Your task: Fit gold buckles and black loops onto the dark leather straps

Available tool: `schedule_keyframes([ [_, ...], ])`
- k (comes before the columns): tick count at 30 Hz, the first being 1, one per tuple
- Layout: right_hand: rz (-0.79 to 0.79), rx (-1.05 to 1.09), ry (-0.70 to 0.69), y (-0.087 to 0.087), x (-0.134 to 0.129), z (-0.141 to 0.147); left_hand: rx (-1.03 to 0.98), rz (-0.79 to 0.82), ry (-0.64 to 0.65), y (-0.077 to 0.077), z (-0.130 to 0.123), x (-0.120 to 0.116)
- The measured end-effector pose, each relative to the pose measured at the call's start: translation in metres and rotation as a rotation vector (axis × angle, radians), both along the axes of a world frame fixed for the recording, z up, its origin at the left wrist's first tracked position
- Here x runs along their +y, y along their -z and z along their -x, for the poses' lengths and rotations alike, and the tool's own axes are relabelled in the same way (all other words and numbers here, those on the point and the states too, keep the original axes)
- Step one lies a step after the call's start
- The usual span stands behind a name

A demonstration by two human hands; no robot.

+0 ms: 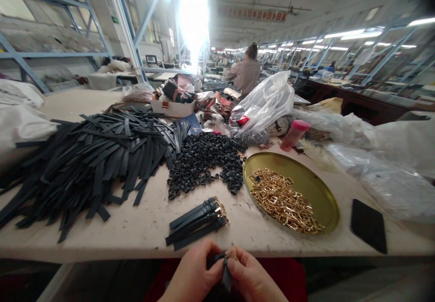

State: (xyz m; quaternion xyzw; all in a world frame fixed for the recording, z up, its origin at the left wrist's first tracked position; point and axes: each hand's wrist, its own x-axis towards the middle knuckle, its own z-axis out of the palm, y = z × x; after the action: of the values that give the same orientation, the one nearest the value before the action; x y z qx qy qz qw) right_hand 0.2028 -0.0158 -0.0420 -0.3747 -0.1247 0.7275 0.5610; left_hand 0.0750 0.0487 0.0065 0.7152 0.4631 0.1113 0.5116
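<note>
Close to my body, just off the table's front edge, my two hands meet around a dark strap [227,278] with a bit of gold metal at its top. My left hand [197,268] pinches the strap from the left, fingers curled. From the other side my right hand [249,270] grips it near the gold buckle [231,254], which the fingers partly cover. Just beyond them lies a small stack of straps with gold buckles [199,220]. Farther back is a heap of small black loops [207,159]. A brass-coloured tray [324,198] holds many gold buckles [282,198].
A large pile of dark strips [112,152] covers the table's left. A black phone-like slab [369,225] lies at right. A pink-lidded jar [295,135], clear plastic bags [268,105] and a white box [173,108] stand behind. A person [246,73] is farther off.
</note>
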Motion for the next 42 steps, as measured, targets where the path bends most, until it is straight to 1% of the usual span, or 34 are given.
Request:
schedule_keyframes([
  [3,0.011,-0.093,0.08,-0.002,0.004,-0.001,-0.079,0.07,-0.02,-0.001,-0.002,0.001],
  [5,0.019,-0.233,0.132,-0.004,0.008,-0.004,-0.173,0.195,-0.048,0.001,-0.004,0.002],
  [6,0.018,-0.349,0.161,-0.004,0.009,-0.006,-0.233,0.277,-0.052,0.003,-0.004,0.002],
  [9,-0.006,-0.796,0.277,-0.003,0.009,-0.012,-0.391,0.499,-0.036,0.008,-0.004,0.003],
  [10,-0.025,-0.916,0.28,-0.002,0.008,-0.014,-0.417,0.543,-0.037,0.01,-0.004,0.003],
  [12,-0.074,-1.047,0.203,-0.001,0.006,-0.018,-0.426,0.604,-0.051,0.013,-0.005,0.003],
  [14,-0.115,-1.062,0.073,0.0,0.004,-0.022,-0.419,0.656,-0.079,0.014,-0.006,0.004],
  [16,-0.121,-1.056,0.013,-0.001,0.004,-0.025,-0.414,0.7,-0.117,0.015,-0.008,0.005],
  [19,-0.103,-1.066,0.037,0.0,0.008,-0.026,-0.414,0.732,-0.148,0.015,-0.009,0.007],
  [22,-0.056,-1.006,0.054,0.001,0.012,-0.026,-0.426,0.745,-0.143,0.013,-0.011,0.009],
  [24,-0.03,-0.963,0.022,0.001,0.013,-0.026,-0.42,0.761,-0.146,0.012,-0.011,0.01],
  [26,-0.037,-0.967,-0.025,0.0,0.012,-0.027,-0.405,0.779,-0.149,0.012,-0.011,0.01],
  [29,-0.095,-1.047,-0.087,-0.004,0.007,-0.029,-0.386,0.778,-0.141,0.015,-0.01,0.007],
  [32,-0.168,-1.193,-0.135,-0.009,0.001,-0.029,-0.36,0.746,-0.134,0.021,-0.009,0.003],
  [34,-0.188,-1.208,-0.164,-0.011,-0.003,-0.028,-0.347,0.73,-0.126,0.024,-0.008,0.0],
  [36,-0.172,-1.122,-0.168,-0.012,-0.007,-0.027,-0.339,0.705,-0.105,0.023,-0.008,-0.003],
  [38,-0.148,-1.028,-0.142,-0.011,-0.01,-0.025,-0.322,0.655,-0.07,0.019,-0.006,-0.005],
  [40,-0.142,-0.977,-0.117,-0.009,-0.013,-0.024,-0.239,0.606,0.009,0.013,-0.004,-0.005],
  [42,-0.157,-0.946,-0.104,-0.006,-0.016,-0.022,-0.126,0.574,0.121,0.007,-0.001,-0.006],
])
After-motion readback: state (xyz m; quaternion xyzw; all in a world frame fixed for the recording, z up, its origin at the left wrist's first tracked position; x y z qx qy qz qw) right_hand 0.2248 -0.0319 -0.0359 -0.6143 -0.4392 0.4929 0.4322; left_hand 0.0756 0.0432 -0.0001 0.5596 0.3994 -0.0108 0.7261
